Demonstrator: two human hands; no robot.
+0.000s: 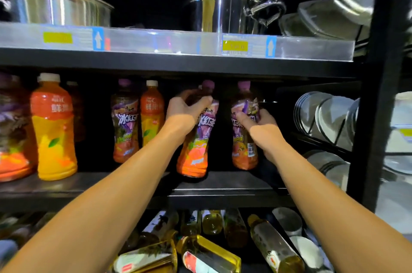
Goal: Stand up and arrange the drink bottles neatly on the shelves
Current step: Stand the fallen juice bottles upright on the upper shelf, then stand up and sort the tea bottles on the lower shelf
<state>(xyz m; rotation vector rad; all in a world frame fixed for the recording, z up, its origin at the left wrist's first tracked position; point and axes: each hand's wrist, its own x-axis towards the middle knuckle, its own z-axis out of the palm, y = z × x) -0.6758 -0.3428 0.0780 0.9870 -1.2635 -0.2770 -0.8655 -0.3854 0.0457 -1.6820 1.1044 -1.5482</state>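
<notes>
Nearest, on the bottom tier, oil bottles (209, 255) lie on their sides, pointing different ways. Above them, on the middle shelf (223, 183), both hands are engaged. The left hand (186, 112) grips the shoulder of a purple-capped tea bottle (194, 154), fingers curled round it; that bottle tilts slightly, base near the shelf's front edge. The right hand (258, 123) holds a second tea bottle (244, 147) at mid-label, thumb in front, fingers wrapped behind; it stands near upright, set further back. Judgement: both need squaring, labels forward, bases flat and level with each other, before release. Keep caps clear of the shelf above. Further left, orange juice bottles (54, 130) already stand upright. On the top shelf sit steel pots (225, 11).
</notes>
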